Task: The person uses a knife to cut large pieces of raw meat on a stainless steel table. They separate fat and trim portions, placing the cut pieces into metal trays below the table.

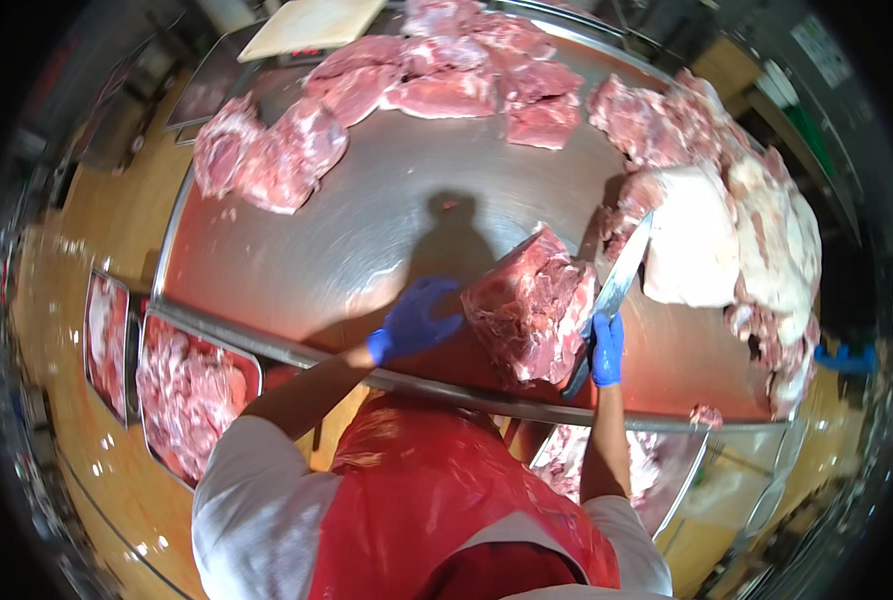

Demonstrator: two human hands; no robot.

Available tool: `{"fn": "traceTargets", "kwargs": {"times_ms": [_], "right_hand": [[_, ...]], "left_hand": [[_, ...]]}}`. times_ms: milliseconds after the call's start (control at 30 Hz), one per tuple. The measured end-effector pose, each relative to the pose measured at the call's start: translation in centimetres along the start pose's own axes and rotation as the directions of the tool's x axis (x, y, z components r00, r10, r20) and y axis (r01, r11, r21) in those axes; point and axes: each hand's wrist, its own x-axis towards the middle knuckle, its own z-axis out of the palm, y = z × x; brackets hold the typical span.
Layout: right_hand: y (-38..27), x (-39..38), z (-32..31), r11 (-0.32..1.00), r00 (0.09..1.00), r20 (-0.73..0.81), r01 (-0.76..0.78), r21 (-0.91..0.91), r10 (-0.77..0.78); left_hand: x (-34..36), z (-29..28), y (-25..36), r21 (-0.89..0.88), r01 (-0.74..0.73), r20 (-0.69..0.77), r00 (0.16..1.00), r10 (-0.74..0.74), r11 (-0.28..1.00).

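Observation:
A large chunk of raw red meat (pixel 531 305) with pale fat streaks lies on the steel table in front of me. My left hand (pixel 418 320), in a blue glove, is just left of it with the fingers apart and nothing held. On the chunk's right side, my right hand (pixel 607 350), also gloved in blue, is closed round the dark handle of a knife (pixel 626 265). The long blade points away from me, up and to the right, its tip near a slab with a broad white fat layer (pixel 694 235).
Trimmed meat pieces (pixel 436 90) line the table's far side, with two more lumps (pixel 276 160) at far left. Fatty cuts (pixel 776 240) crowd the right edge. Trays of trimmings (pixel 191 395) stand below the near left edge. A white cutting board (pixel 311 27) sits at the back.

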Motion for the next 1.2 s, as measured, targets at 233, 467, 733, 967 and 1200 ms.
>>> {"fn": "traceTargets", "kwargs": {"times_ms": [233, 467, 733, 967, 1200], "right_hand": [[3.0, 5.3, 13.2, 1.0, 0.967, 0.254, -0.016, -0.017, 0.02], [4.8, 2.4, 36.7, 0.992, 0.766, 0.641, -0.043, 0.117, -0.042], [0.2, 7.0, 54.5, 0.801, 0.523, 0.796, 0.593, -0.082, -0.306], [-2.9, 24.4, 57.7, 0.742, 0.694, 0.629, 0.615, -0.266, -0.35], [-1.3, 22.1, 59.7, 0.56, 0.556, 0.714, 0.781, -0.276, -0.425]], "left_hand": [[-4.7, -1.9, -4.0, -0.054, 0.194, -0.278, 0.939, -0.201, 0.979], [-10.2, -9.7, -15.0, -0.144, 0.387, -0.579, 0.713, -0.395, 0.911], [-18.2, -26.4, -24.6, -0.247, 0.482, -0.578, 0.623, -0.527, 0.841], [-16.4, -40.3, -34.6, -0.377, 0.489, -0.461, 0.637, -0.617, 0.787], [-2.0, -51.7, -36.8, -0.483, 0.401, -0.337, 0.735, -0.588, 0.778]]}}
